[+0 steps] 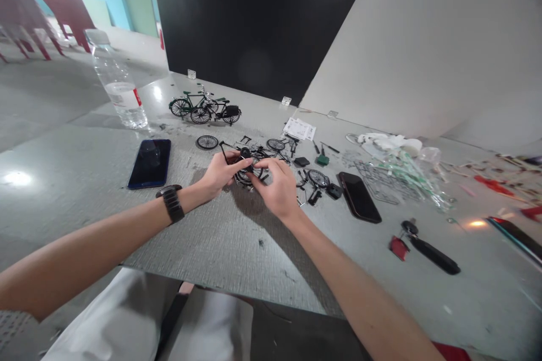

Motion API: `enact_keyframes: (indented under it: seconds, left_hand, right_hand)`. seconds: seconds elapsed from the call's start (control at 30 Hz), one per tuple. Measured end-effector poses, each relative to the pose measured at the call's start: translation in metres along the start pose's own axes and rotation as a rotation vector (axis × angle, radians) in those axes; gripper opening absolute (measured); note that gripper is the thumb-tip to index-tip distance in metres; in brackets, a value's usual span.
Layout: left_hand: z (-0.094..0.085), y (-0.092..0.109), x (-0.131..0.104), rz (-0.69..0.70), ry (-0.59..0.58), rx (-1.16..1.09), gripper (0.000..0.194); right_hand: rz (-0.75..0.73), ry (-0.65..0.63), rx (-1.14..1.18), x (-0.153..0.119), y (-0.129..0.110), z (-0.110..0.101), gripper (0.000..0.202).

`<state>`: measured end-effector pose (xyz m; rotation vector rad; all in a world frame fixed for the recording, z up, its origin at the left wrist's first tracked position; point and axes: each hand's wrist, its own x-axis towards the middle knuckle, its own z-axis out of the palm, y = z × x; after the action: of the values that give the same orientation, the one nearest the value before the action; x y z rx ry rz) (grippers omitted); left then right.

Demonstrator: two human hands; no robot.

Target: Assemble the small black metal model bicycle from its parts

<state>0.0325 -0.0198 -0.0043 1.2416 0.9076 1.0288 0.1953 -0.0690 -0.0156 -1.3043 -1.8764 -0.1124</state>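
Near the middle of the table, my left hand (221,172) grips a black model bicycle part (244,153) that has a spoked wheel. Thumb and fingers of my right hand (277,183) pinch the same piece from the right. Exactly which small part each fingertip touches is too small to tell. A loose wheel (207,142) lies left of the hands. More black frame pieces and another wheel (318,178) lie right of and behind them. Two small model bicycles, one green (180,106) and one black (231,113), stand upright farther back.
A water bottle (121,90) stands at the left, behind a dark blue phone (150,163). Right of the parts lie a black phone (359,197), keys with a black holder (435,255), plastic bags (402,152) and a printed sheet (299,128). A dark panel (254,22) rises behind.
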Motion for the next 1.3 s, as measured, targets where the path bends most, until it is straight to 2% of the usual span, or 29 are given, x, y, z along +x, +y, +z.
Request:
enact_keyframes:
  seconds: [0.23,0.5,0.77,0.93,1.1,1.3]
  left_hand:
    - [0.000,0.002,-0.001,-0.020,0.006,0.005,0.033]
    - [-0.001,-0.003,0.002,-0.004,-0.008,0.011,0.030]
    - [-0.002,-0.004,0.002,-0.013,-0.016,0.020,0.027]
    - [-0.001,-0.007,0.004,-0.008,0.009,0.002,0.023]
    - [-0.001,-0.007,0.005,0.019,-0.003,-0.006,0.017]
    - [-0.002,-0.010,0.007,0.055,0.000,0.015,0.021]
  right_hand:
    - [-0.041,0.023,-0.013,0.000,0.002,0.002,0.009]
    - [-0.007,0.023,-0.018,-0.001,0.001,0.002,0.017]
    - [0.011,0.017,-0.035,-0.002,-0.002,0.003,0.018]
    - [-0.008,-0.041,-0.056,-0.001,-0.004,0.001,0.035]
    - [-0.018,-0.072,-0.062,-0.001,-0.004,0.000,0.039]
    - [-0.025,-0.110,-0.109,-0.001,-0.003,-0.001,0.045]
